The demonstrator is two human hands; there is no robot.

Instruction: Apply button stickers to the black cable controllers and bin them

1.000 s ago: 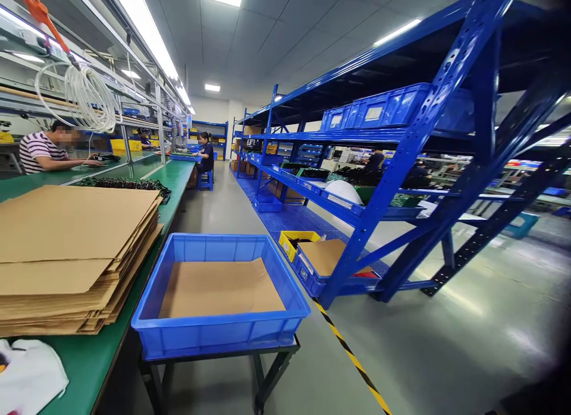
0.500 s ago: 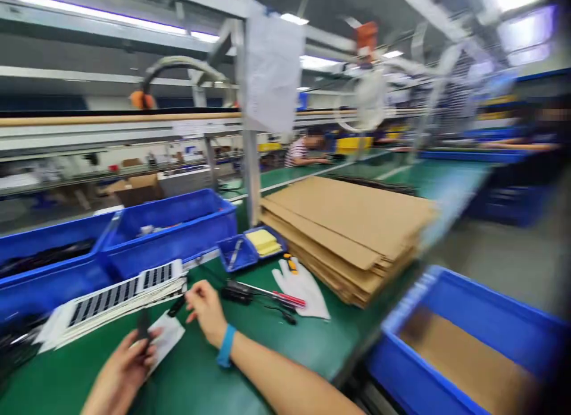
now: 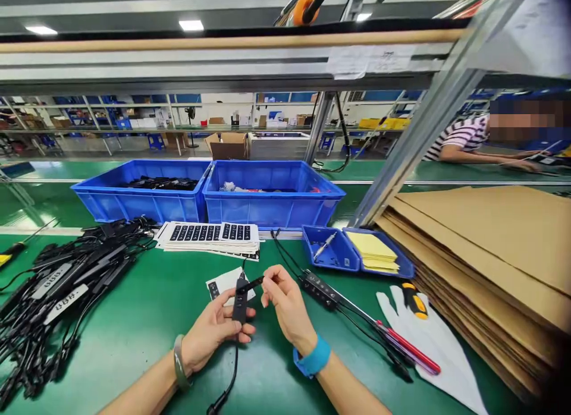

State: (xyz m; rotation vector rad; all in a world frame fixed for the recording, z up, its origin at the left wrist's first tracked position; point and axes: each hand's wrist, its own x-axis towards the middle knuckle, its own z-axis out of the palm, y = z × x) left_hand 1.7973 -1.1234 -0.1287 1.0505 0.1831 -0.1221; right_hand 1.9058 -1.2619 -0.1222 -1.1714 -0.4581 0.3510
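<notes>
My left hand [image 3: 214, 332] is wrapped round a small black device [image 3: 239, 305] with a cable hanging below it. My right hand [image 3: 285, 302] pinches a small black label [image 3: 253, 284], whose far end meets the top of the device. Under the device lies a white label sheet piece [image 3: 227, 284] with a black label on it. Behind it is a stack of label sheets [image 3: 209, 239]. To the right of my right hand, a black cabled device [image 3: 319, 289] rests on the green table [image 3: 147, 326].
Many black cabled devices [image 3: 98, 272] are heaped at left. Two blue bins [image 3: 272, 210] stand behind. At right are small trays with yellow pads [image 3: 372, 248], red screwdrivers [image 3: 414, 349], a white glove [image 3: 450, 367] and cardboard sheets [image 3: 486, 236]. Another person [image 3: 464, 135] sits across.
The view has swung left, bringing the heap of devices into sight. My hands have come together, with the black label in my right hand now at the device in my left.
</notes>
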